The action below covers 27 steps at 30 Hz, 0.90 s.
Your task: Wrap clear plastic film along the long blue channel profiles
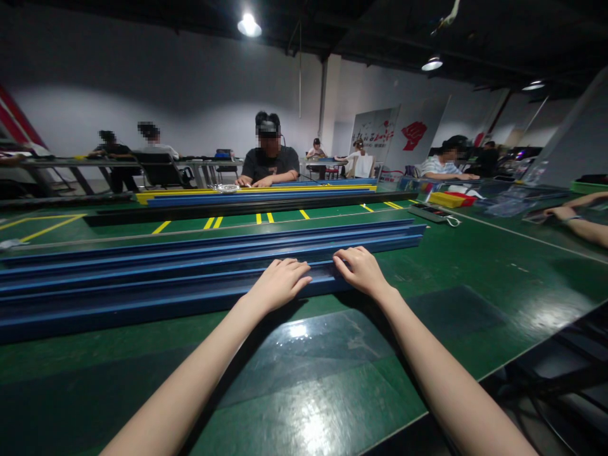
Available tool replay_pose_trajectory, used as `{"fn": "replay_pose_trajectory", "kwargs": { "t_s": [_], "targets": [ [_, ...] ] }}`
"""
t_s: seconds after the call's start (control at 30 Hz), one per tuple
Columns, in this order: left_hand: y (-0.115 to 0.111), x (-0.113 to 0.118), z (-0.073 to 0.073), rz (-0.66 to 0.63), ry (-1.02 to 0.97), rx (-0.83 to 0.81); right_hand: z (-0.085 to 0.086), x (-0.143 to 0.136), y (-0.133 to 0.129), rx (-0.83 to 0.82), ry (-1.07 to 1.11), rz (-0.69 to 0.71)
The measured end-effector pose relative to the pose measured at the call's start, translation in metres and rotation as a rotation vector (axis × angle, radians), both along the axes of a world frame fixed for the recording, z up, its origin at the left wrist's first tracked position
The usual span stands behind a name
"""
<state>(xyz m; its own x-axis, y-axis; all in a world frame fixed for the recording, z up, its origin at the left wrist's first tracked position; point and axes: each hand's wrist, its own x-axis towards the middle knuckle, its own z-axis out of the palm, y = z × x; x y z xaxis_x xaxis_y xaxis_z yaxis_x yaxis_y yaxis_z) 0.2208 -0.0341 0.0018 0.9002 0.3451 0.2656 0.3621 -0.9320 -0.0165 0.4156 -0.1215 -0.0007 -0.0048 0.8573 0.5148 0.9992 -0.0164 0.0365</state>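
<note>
Both hands rest at the near blue channel rail (142, 296), which lies lengthwise on the green table (475, 253). My left hand (280, 283) lies over the rail, its fingers extended and slightly bent toward the right. A short gap away, my right hand (360, 269) touches the rail near its right end, with fingers curved and the thumb apart. Nothing shows in either hand. Behind them runs another blue rail (399, 239). Clear sheets (327, 342) lie flat on the table beneath my forearms.
Farther back are a long black bar (190, 211) and yellow and blue rails (332, 189). A dark flat device (430, 212) with a white cord lies right of them, near a yellow tray (446, 199). Across the table a person (270, 161) sits; another person's arm (586, 228) reaches in at right.
</note>
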Motion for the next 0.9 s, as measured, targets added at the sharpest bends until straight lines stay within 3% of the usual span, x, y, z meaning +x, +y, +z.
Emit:
{"fn": "replay_pose_trajectory", "kwargs": {
  "t_s": [0.5,0.77,0.9],
  "targets": [
    [0.0016,-0.0044,0.0104,0.23,-0.009,0.174,0.0009,0.0081,-0.0033,0.044,0.015,-0.398],
    [0.0002,-0.0028,0.0086,0.196,-0.03,0.182,-0.0014,0.0073,-0.0011,-0.003,0.01,-0.366],
    [-0.001,-0.0006,0.0071,0.12,-0.043,0.157,-0.001,0.004,-0.0011,-0.033,-0.011,-0.258]
  ]
}}
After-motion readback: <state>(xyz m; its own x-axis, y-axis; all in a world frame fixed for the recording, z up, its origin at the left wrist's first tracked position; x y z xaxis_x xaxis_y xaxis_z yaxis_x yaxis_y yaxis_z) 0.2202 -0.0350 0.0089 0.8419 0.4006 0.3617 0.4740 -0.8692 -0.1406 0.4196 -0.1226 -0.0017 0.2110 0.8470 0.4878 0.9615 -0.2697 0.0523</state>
